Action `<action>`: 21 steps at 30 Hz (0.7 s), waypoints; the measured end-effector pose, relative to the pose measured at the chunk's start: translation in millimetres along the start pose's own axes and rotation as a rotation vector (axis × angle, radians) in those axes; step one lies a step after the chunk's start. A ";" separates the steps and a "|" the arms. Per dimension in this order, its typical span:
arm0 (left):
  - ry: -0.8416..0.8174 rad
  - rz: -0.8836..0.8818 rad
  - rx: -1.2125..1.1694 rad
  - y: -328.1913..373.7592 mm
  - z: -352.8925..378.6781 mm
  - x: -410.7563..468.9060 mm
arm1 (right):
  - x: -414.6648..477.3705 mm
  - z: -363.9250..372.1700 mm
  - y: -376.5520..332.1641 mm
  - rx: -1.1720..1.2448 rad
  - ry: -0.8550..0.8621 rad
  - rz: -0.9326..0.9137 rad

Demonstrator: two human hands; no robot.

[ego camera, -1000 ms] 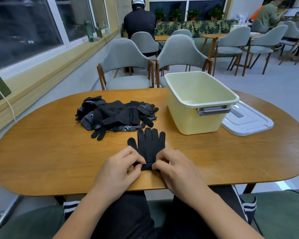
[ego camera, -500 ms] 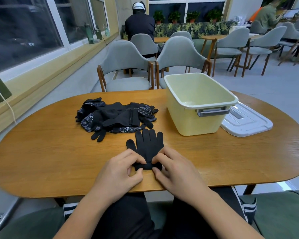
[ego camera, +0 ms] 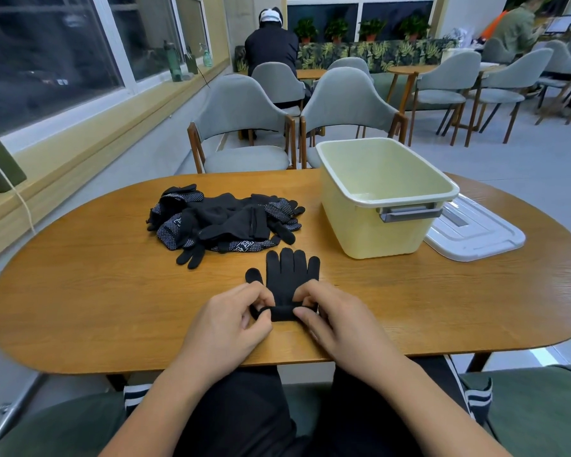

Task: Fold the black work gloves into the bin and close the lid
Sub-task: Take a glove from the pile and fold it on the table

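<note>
Rolled over since last frame: glove [ego camera: 289,275] cuff. Fingers [ego camera: 307,316] of left hand [ego camera: 226,328], right hand [ego camera: 342,326] pinched on fold. First fold only; bin [ego camera: 370,232] beyond fingers empty.

Colour key. The wooden table [ego camera: 96,291] is warm orange-brown with darker grain. The storage bin [ego camera: 360,232] has pale yellow walls, a white rim and a grey handle. Right of the bin, the lid [ego camera: 475,230] is white. Left and nearer than the bin, the single glove [ego camera: 290,275] is plain black. Left of the bin, the glove pile [ego camera: 225,222] is black, partly with white dot grids. Behind the bin, the chairs [ego camera: 241,110] are grey on brown frames.
</note>
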State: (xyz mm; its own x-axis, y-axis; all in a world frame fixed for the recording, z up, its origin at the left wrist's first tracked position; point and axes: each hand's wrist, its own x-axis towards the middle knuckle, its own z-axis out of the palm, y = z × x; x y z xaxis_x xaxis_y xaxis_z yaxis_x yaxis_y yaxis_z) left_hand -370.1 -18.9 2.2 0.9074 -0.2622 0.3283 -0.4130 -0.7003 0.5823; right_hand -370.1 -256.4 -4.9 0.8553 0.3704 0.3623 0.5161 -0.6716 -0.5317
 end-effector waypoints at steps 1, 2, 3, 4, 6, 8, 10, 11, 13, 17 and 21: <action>0.004 -0.004 -0.002 -0.2 0.2 0.4 | 1.4 -0.5 0.9 0.038 0.004 0.016; 0.011 -0.007 0.004 -0.2 0.5 0.7 | 2.9 -0.4 1.8 0.063 0.010 0.032; 0.018 -0.010 0.016 -0.2 0.8 0.7 | 4.5 0.2 2.7 0.080 0.015 0.051; 0.025 -0.015 0.030 -0.1 1.3 0.7 | 5.9 1.2 3.4 0.092 0.021 0.074; 0.043 -0.029 0.052 -0.7 2.6 0.7 | 8.5 4.3 4.9 0.098 0.034 0.120; 0.063 -0.049 0.069 -2.5 4.0 1.5 | 10.3 8.7 5.5 0.066 0.054 0.154; 0.077 -0.068 0.085 -4.0 5.4 2.6 | 11.2 11.9 5.4 0.016 0.081 0.183; 0.083 -0.075 0.092 -4.3 6.1 2.9 | 11.3 12.8 5.5 -0.004 0.096 0.194; 0.097 -0.075 0.104 -3.4 6.6 2.6 | 10.0 12.7 3.8 -0.028 0.116 0.193; 0.115 -0.030 0.113 -1.4 5.5 0.4 | 4.3 10.1 -4.4 -0.097 0.144 0.068; 0.091 0.043 0.093 0.1 4.2 -1.8 | 0.5 10.0 -5.5 -0.226 0.099 -0.006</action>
State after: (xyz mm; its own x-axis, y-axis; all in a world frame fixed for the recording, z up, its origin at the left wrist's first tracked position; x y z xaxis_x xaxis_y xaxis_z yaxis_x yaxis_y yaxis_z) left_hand -371.5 -21.3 -1.5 0.8766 -0.2352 0.4198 -0.4387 -0.7492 0.4963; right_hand -372.0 -246.2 -9.5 0.8378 0.3175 0.4440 0.4881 -0.8001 -0.3488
